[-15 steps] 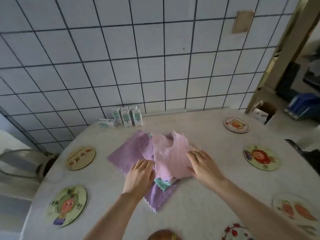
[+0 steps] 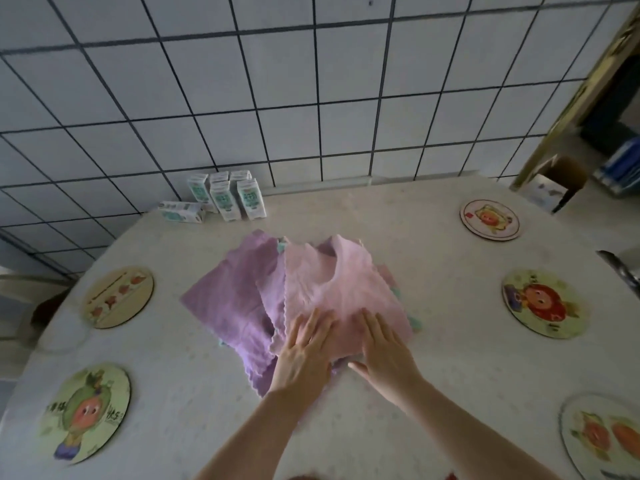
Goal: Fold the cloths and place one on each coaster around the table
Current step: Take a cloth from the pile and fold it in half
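Observation:
A loose pile of cloths lies in the middle of the round table (image 2: 433,278). A pink cloth (image 2: 332,289) is on top, purple cloths (image 2: 228,306) spread to its left, and a teal edge (image 2: 414,322) peeks out on the right. My left hand (image 2: 304,355) and my right hand (image 2: 384,348) lie flat, fingers together, on the pink cloth's near edge. Round picture coasters ring the table: two on the left (image 2: 119,296) (image 2: 85,412) and three on the right (image 2: 490,219) (image 2: 542,303) (image 2: 604,436). All the coasters are bare.
Several small white-and-green cartons (image 2: 225,195) stand at the table's far edge against the tiled wall, one lying on its side (image 2: 181,211). A cardboard box (image 2: 550,185) and blue items sit beyond the table at the right.
Both hands have come closer together and now press flat on the pink cloth, which lies more spread out. The teal cloth under my hands is now covered. The view has moved nearer.

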Available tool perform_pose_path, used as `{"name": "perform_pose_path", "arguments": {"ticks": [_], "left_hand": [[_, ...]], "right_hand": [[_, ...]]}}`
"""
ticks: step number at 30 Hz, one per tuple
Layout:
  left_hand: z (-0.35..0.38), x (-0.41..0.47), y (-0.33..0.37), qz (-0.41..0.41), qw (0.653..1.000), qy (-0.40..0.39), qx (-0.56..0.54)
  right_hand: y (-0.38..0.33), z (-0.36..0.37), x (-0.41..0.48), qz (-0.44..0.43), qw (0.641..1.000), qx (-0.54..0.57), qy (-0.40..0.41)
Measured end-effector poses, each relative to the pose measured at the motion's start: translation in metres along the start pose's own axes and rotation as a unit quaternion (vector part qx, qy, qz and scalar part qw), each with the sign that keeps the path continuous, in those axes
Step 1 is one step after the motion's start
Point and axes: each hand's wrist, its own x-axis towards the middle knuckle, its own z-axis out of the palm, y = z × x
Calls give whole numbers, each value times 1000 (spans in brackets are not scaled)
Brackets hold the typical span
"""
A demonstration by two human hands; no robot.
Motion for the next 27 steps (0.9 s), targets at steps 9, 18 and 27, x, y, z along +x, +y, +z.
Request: {"name": "perform_pose_path", "arguments": {"ticks": [9, 18, 27], "left_hand": [[11, 5, -16, -8, 1000, -1, -24], [1, 6, -25, 17, 1000, -2, -24], [-16, 24, -4, -135, 989, -55, 25]], "right_hand": [[11, 18, 12, -30, 999, 7, 34], [58, -20, 22, 11, 999, 24, 39], [62, -94, 63, -29, 976, 110, 183]]}}
